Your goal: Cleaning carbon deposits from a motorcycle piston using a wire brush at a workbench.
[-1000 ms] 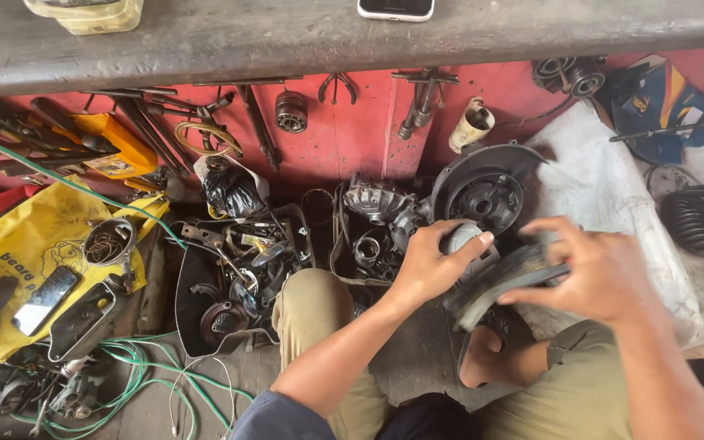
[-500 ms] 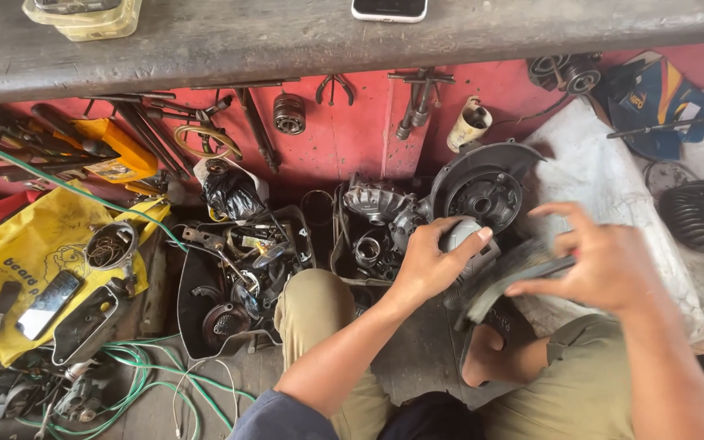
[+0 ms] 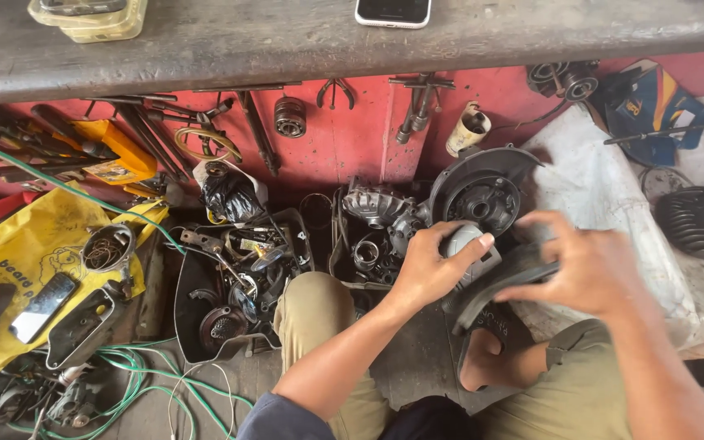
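Down on the workshop floor, between the person's bent knees, the left hand [image 3: 429, 269] is wrapping over a small grey rounded metal part [image 3: 468, 242], fingers [image 3: 473, 244] curled narrow and clamped on top of it. Right hand [image 3: 592, 265] is gripping a dark curved cover [image 3: 495, 289], thumb underneath, other fingers spread fairly wide over its upper edge; motion blur here, so exact contact is hard to read. Grey part and curved cover are sitting just beside each other, touching or nearly so, directly in front of a round black fan housing [image 3: 478, 195].

Handling judgement: grey part is looking like cast metal, so dense for its size, stiff, probably greasy and slippery; a full palm wrap as shown is suiting it better than a fingertip pinch. Curved cover is looking thin, rigid, lightish, with a narrow rim; best held along that rim near the middle of the arc, since holding one end would be letting it swing. Neither is looking fragile.

Around them: a finned engine casting [image 3: 376, 204] just left of the housing, a black tray [image 3: 193, 326] of oily scrap parts near the left knee, a yellow bag [image 3: 26, 236] with a phone on it further left, green cable [image 3: 140, 379] looping on the floor, tools lying against the red panel [image 3: 344, 138], a white cloth [image 3: 605, 171] to the right.
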